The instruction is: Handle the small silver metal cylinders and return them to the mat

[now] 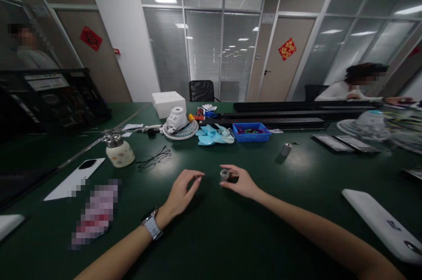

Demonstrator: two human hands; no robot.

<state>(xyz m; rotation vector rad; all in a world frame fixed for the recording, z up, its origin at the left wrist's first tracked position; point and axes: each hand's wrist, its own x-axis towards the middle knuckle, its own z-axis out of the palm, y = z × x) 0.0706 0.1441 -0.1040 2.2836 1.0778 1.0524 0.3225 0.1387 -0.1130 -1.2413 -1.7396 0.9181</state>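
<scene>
My right hand (pixel 242 182) has its thumb and fingers around a small grey metal cylinder (pixel 224 176), which looks like a small motor and stands upright with its top facing me. To the left of it, my left hand (pixel 183 190) hovers over the green table with its fingers bent and apart, holding nothing. A watch (pixel 152 223) is on the left wrist. A second metal cylinder (pixel 286 150) of similar look stands farther off to the right.
Across the table are a white fan part (pixel 180 126), light blue fan blades (pixel 214 135) and a blue tray (pixel 251 132) of small parts. Eyeglasses (pixel 154 158), a jar (pixel 119 152) and a phone (pixel 75 179) lie left. A white casing (pixel 379 223) is at right. Two people sit beyond.
</scene>
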